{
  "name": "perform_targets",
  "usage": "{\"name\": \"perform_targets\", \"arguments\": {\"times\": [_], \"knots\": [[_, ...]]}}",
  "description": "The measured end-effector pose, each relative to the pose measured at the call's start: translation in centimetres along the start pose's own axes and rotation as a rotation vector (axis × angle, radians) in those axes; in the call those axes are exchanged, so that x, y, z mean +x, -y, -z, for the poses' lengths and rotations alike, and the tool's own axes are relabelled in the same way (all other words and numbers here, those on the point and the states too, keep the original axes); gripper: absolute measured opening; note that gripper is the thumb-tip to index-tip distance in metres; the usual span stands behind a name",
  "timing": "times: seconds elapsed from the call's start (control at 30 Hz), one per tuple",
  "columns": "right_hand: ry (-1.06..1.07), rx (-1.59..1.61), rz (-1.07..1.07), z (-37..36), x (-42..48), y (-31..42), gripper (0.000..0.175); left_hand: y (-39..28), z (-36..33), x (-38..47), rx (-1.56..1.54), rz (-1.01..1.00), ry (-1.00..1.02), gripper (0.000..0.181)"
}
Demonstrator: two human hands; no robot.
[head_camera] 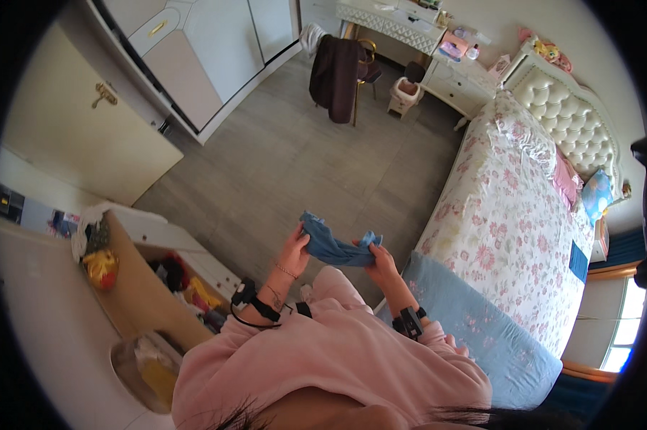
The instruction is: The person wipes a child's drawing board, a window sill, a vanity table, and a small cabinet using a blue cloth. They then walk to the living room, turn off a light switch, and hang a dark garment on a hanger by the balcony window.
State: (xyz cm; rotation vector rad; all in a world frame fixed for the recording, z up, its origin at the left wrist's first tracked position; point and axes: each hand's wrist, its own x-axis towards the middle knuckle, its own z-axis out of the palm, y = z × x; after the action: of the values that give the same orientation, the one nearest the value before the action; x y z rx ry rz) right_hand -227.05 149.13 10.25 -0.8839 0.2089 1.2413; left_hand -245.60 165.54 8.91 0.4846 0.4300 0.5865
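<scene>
A blue cloth item (334,246), bunched and soft, is stretched between my two hands in front of my body, above the grey floor. My left hand (295,251) grips its left end, thumb on top. The right end is pinched in my right hand (381,263), with a ruffled bit of fabric sticking up beside the fingers. What kind of garment or cloth it is, I cannot tell. Both forearms bear strapped black devices.
At the left, an open drawer (181,285) of a white chest holds mixed clothes. A bed with a floral cover (495,231) and a blue cloth (463,322) at its foot stands right. Farther off are a draped chair (331,80), a small bin (405,92) and a wardrobe (221,48).
</scene>
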Motion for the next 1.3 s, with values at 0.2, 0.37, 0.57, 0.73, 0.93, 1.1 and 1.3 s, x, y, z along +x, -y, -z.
{"name": "perform_targets", "arguments": {"times": [0.2,0.37,0.57,0.73,0.93,1.1,1.3], "knots": [[-0.075,-0.052,-0.01,-1.9,8.3,4.3,0.032,-2.2,-1.5,10.0,-0.038,-0.165,-0.339,0.068],[-0.075,0.072,-0.184,-5.0,20.8,10.7,0.033,-6.2,-5.3,22.6,0.845,-0.356,0.091,0.056],[0.243,0.048,-0.193,-9.5,27.3,26.7,0.034,-7.3,-15.6,37.5,0.82,0.172,0.684,0.043],[0.163,-0.14,-0.011,-8.6,32.6,34.7,0.03,-8.5,-16.7,48.0,0.705,0.167,0.2,0.038],[0.174,0.15,0.134,-6.5,41.1,39.9,0.027,-13.1,-12.6,65.0,0.581,0.123,-0.061,0.029],[0.102,0.171,0.221,-7.0,47.5,47.7,0.018,-17.4,-12.0,80.1,0.54,0.024,-0.18,0.024],[0.245,0.313,0.309,-10.1,54.9,59.2,0.012,-15.4,-18.9,92.7,0.412,0.19,-0.123,0.02]]}}
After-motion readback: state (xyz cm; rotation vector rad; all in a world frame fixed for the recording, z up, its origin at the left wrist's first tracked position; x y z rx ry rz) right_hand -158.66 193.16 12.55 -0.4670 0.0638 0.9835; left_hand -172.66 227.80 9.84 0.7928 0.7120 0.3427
